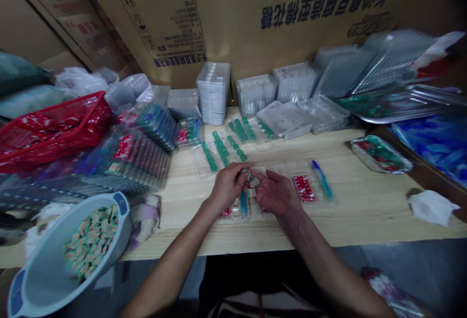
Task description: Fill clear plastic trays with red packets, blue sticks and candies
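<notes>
Left hand (228,184) and right hand (277,194) meet at the middle of the table (357,211), near its front edge. The left hand's fingertips are pinched together on a small striped piece (251,180). The right hand lies partly palm-up with its fingers reaching that piece; whether it grips cannot be told, owing to blur. The piece is held between the two hands, just above a clear tray (235,216) that carries a blue pen (243,203).

Just right of the hands lies a pack (314,185) with a red card and a blue pen. Beyond the hands, trays of green pens (222,149) lie flat. A bowl (47,279) of striped pieces sits at the front left, a red basket (54,128) further back. A white cloth (432,206) lies at the right edge.
</notes>
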Demonstrator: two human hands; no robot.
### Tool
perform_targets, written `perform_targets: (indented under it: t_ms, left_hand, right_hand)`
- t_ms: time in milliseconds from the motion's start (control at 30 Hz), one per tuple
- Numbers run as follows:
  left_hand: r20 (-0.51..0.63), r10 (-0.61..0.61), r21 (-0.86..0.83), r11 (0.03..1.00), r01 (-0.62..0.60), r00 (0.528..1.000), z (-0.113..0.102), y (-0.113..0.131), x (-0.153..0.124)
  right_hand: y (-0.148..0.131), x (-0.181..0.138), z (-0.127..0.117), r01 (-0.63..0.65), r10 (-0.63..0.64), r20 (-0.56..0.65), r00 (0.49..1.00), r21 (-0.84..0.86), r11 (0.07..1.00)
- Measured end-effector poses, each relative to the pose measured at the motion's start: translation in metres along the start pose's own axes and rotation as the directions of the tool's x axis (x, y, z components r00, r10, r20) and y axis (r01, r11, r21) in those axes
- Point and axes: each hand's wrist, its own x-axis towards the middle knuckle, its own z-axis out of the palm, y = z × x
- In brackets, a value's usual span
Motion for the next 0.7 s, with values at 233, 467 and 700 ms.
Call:
perform_targets:
  t_ms: [233, 467, 700]
  left_hand:
    - [0.113, -0.356, -0.622, 0.702, 0.345, 0.928, -0.01, 0.007, 0.003]
    - [0.109, -0.29, -0.547, 0.781, 0.301, 0.951, -0.012, 0.016, -0.005]
    - [0.145, -0.115, -0.168, 0.976, 0.14, 0.983, -0.007, 0.015, -0.009]
  right_hand:
    - [-0.004, 0.002, 0.001, 0.019, -0.019, -0.04, 0.999, -0.01, 1.0]
    - [-0.003, 0.013, -0.008, -0.019, 0.031, 0.049, 0.998, -0.226, 0.974]
    - [0.001, 0.01, 0.006, -0.003, 0.008, 0.024, 1.0, -0.202, 0.979]
